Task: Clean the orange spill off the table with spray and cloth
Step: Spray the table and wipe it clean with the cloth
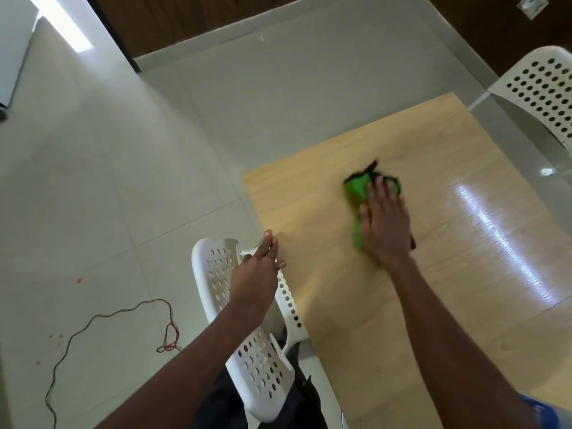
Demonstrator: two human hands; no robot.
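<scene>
On the floor, far over at 9 o'clock from me, lies a thin wire and a tiny orange spot. Next comes the white chair with holes in it, right in front of my legs.

My left hand sits above the chair, at the counter's 9 o'clock edge. Its fingers are straight and loose, and it holds nothing. The fingertips touch the counter edge, or come very near it.

At about 1 o'clock from that hand is my right hand. It lies flat with fingers spread, pressing down on the green cloth. The cloth is bunched up on the counter, and part of it pokes out at 11 o'clock from my fingers. It looks a bit blurry.

I think I am in the wiping step. I see no orange mess on the wood, so most of it may be gone, or it hides under the cloth. I see no spray bottle here.

Past my right hand, at 3 o'clock, the counter shines, maybe wet. Next I should push the cloth that way, pressing flat and firm, to rub it dry. Another white chair stands far off at 1 o'clock.
</scene>
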